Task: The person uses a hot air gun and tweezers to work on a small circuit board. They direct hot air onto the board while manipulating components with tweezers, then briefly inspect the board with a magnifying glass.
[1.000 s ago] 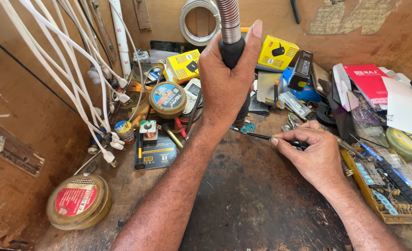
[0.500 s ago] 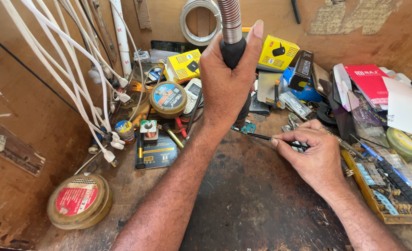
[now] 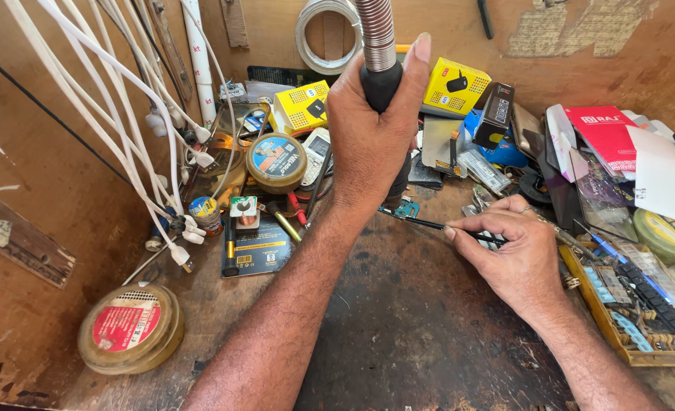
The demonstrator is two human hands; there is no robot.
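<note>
My left hand [image 3: 374, 137] is wrapped around the black handle of a tool whose ribbed silver hose [image 3: 376, 34] rises out of the top of the view; the thumb points up beside the hose. My right hand [image 3: 514, 255] rests on the worn wooden bench [image 3: 421, 342] and pinches a thin black pair of tweezers [image 3: 417, 222]. The tweezers' tip reaches left to a small teal part [image 3: 406, 207] lying just under my left hand. The tool's lower end is hidden behind my left hand.
White cables with plugs [image 3: 147, 129] hang at the left. A round solder-paste tin [image 3: 276, 161], yellow boxes [image 3: 456, 85], a red box [image 3: 604, 137] and a tray of small tools [image 3: 634, 304] crowd the back and right. A flat round tin [image 3: 129, 329] sits front left.
</note>
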